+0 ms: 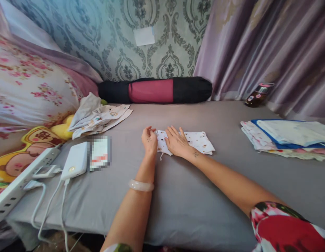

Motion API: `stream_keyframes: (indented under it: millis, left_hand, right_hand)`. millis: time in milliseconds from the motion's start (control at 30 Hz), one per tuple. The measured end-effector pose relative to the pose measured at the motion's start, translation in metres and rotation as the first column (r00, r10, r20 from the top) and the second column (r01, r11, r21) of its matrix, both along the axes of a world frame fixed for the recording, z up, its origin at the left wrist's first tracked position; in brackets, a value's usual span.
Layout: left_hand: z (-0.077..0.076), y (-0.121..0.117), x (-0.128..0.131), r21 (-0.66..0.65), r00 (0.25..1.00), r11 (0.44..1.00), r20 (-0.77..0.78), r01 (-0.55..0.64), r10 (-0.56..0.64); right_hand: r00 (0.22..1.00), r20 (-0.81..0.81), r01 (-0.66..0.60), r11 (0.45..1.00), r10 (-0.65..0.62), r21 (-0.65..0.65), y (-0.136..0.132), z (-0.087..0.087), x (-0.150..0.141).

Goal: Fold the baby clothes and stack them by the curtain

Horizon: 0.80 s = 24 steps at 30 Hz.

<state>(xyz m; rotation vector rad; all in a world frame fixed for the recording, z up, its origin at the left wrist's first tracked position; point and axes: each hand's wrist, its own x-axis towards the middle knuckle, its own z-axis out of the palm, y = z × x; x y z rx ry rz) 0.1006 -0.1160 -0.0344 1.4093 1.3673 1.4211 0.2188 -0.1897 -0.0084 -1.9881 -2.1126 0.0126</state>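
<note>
A folded white cloth (200, 140) with small printed figures lies flat on the grey sheet (193, 189), with a short string showing at its near left corner. Flat on the left half of this cloth rests my right hand (177, 140), fingers stretched out and covering part of the print. My left hand (149, 140) stands on its side against the cloth's left edge, fingers loosely curved and apart, with nothing seen in them.
To the right is a stack of folded cloths (285, 134), with a dark bottle (258, 95) behind it. Crumpled cloths (99, 117), a white power bank (76, 159) with cables and a power strip (26, 185) are at left. A black and red bolster (152, 91) lies along the wall.
</note>
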Motion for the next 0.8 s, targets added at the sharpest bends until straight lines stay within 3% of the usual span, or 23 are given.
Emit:
stream_keyframes:
  millis: [300, 600, 800]
  left_hand:
    - [-0.003, 0.002, -0.004, -0.069, 0.996, 0.997, 0.079, -0.046, 0.052]
    - [-0.004, 0.002, -0.003, -0.073, 0.993, 0.995, 0.095, -0.067, 0.074]
    - [-0.001, 0.000, -0.003, -0.060, 0.993, 0.996, 0.094, -0.070, 0.076]
  right_hand:
    - [1.000, -0.003, 0.019, 0.996, -0.019, -0.083, 0.008, -0.017, -0.008]
    - [1.000, -0.024, 0.013, 0.996, -0.016, -0.083, 0.011, -0.007, -0.012]
    - [0.998, -0.028, -0.064, 0.997, 0.063, -0.033, 0.019, -0.005, -0.031]
